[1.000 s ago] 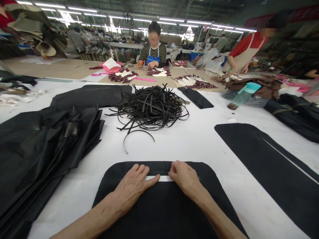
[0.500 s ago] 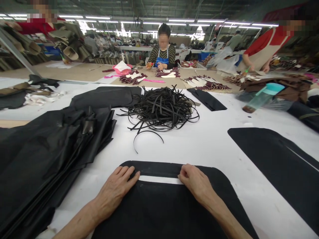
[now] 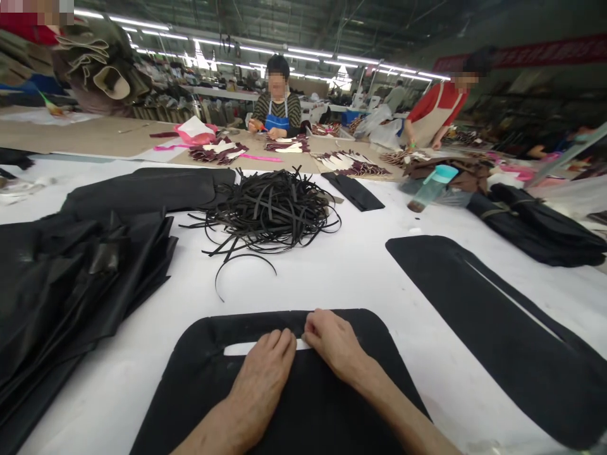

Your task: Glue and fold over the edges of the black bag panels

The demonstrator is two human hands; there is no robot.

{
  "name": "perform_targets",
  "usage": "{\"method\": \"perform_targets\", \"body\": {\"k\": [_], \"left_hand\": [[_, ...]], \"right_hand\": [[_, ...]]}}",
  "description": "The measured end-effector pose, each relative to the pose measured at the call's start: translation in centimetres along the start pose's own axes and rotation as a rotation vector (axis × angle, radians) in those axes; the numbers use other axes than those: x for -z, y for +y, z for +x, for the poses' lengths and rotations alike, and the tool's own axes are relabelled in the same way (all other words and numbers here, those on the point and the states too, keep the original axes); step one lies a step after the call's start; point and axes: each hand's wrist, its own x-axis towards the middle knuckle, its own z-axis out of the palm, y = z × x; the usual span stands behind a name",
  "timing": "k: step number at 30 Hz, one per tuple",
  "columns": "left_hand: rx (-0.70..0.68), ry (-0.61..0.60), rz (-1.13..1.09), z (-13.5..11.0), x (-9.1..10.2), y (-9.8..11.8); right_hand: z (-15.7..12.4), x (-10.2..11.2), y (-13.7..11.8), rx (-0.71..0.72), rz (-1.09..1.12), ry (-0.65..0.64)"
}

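Note:
A black leather-like panel [image 3: 208, 392] with rounded corners lies flat in front of me. A long narrow slot runs near its far edge, and white table surface shows through. My left hand [image 3: 265, 385] is closed over the slot's middle, fingers bent and together at its edge; its fingertips are partly hidden. Just to the right, my right hand [image 3: 334, 344] pinches the panel at the slot's right part. The two hands are close together but apart. Beyond the panel sits a heap of thin black strips [image 3: 275, 212], with one loose curved strip [image 3: 246, 256] in front of it.
A pile of black sheets [image 3: 61, 284] covers the left side. A second slotted black panel [image 3: 484, 328] lies at right. Farther back are a bottle with a turquoise lid [image 3: 431, 189], folded black pieces [image 3: 535, 221] and several co-workers, one in a blue apron [image 3: 277, 120].
My left hand has moved right from the slot's left end to its middle, closing its fingers. My right hand stays pinched on the panel. The view has turned right.

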Motion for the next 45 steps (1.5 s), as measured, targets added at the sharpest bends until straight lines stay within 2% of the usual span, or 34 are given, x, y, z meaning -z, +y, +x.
{"method": "perform_targets", "body": {"k": [4,9,16,22,28,35,41,45], "left_hand": [[0.031,-0.023,0.028,0.3,0.1,-0.1],[0.044,0.006,0.085,0.0,0.1,0.2],[0.042,0.132,0.266,0.3,-0.7,1.5],[0.046,0.112,0.344,0.7,-0.4,2.3],[0.020,0.132,0.341,0.2,-0.1,2.5],[0.059,-0.006,0.375,2.4,1.1,3.6],[0.047,-0.166,0.566,4.4,2.1,5.3],[0.023,-0.204,0.643,4.8,2.7,5.4]], "right_hand": [[-0.9,0.5,2.2,0.174,0.059,0.009],[-1.9,0.8,4.9,0.205,0.034,0.058],[-2.6,1.0,6.7,0.177,-0.012,0.098],[-2.4,0.9,7.0,0.147,-0.023,0.060],[-1.9,1.9,6.2,0.002,-0.007,-0.008],[-0.8,3.2,5.0,-0.157,-0.025,-0.085],[-1.4,2.5,7.0,-0.179,-0.022,-0.031],[-1.7,2.3,8.2,-0.199,0.002,-0.013]]}}
